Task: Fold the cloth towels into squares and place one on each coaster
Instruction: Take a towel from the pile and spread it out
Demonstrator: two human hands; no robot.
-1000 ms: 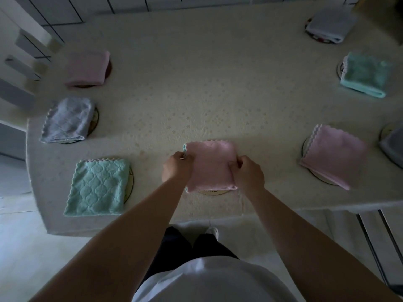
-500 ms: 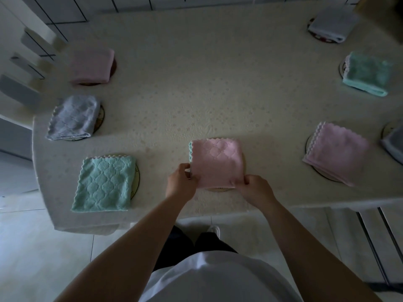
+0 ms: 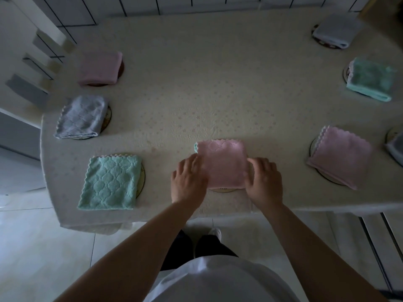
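Where both hands pinched the near corners of the pink towel (image 3: 222, 164) half a sec ago, the fingers now lie straight and loosely spread: left hand (image 3: 188, 180) flat vs. the towel's left edge, right hand (image 3: 263, 180) flat on its right edge. The towel lies folded square on its coaster (image 3: 222, 189), whose rim peeks out at the near side, approx. mid near edge of the table (image 3: 196, 94). Left of the pink towel: green towel (image 3: 111, 182), w/ a grey towel (image 3: 81, 116) and another pink one (image 3: 99, 68) beyond. Right of it: a pink towel (image 3: 341, 156), then a green one (image 3: 370, 79) and a grey one (image 3: 334, 29) farther off. No readable writing or labels.
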